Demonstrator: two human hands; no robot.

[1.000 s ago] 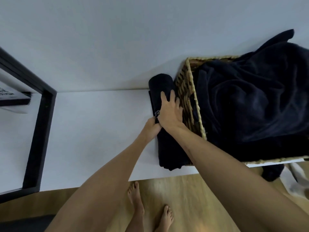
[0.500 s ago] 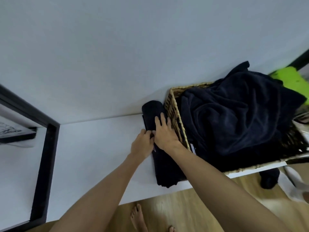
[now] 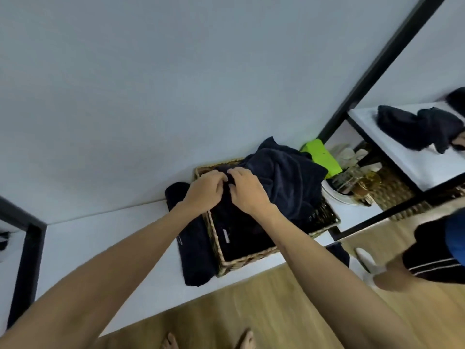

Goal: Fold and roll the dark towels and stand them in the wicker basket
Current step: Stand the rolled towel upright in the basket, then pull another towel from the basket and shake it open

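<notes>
A rolled dark terry towel (image 3: 193,238) lies long on the white tabletop (image 3: 100,243), pressed against the left wall of my rectangular woven wicker basket (image 3: 214,235). My left hand (image 3: 205,190) curls knuckles-up over the basket's far left corner, fingers pinching the plush, rumpled dark navy towel heap (image 3: 281,182) that fills it. My right hand (image 3: 247,191) sits just beside, its fingers curled into the same cloth. Both forearms cross the near rim. Right of the basket stand a lime-green block (image 3: 322,154) and a black metal frame post (image 3: 377,69).
</notes>
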